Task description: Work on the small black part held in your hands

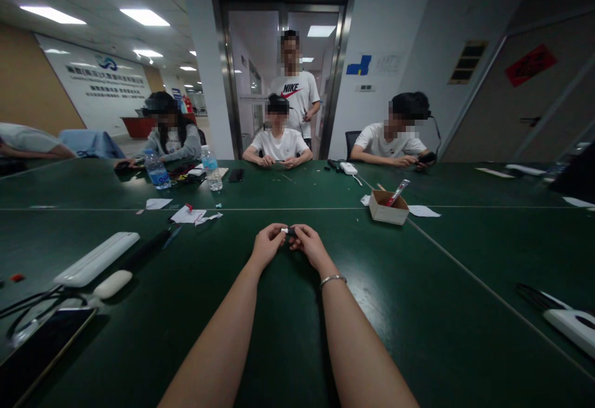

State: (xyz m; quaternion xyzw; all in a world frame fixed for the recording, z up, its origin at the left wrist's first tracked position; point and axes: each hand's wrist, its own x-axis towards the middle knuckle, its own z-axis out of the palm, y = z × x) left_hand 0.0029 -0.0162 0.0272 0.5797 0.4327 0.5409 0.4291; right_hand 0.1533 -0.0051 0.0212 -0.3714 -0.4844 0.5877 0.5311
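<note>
Above the green table [288, 346], both my hands meet in the middle of the view. My left hand [268, 243] pinches the bright silver end of a small object [290, 231]. The other end is dark, and my right hand [310, 245] grips it between thumb and fingers. Its exact kind is too small to make out, and the fingers hide part of it. A metal bracelet [333, 279] circles my right wrist.
To the left lie a white power bank [100, 259], a white oval case [113, 284], cables and a phone [51, 340]. Paper scraps [188, 214] and two water bottles [211, 169] stand or lie beyond. A small box [389, 212] is ahead right. Several people are across the table.
</note>
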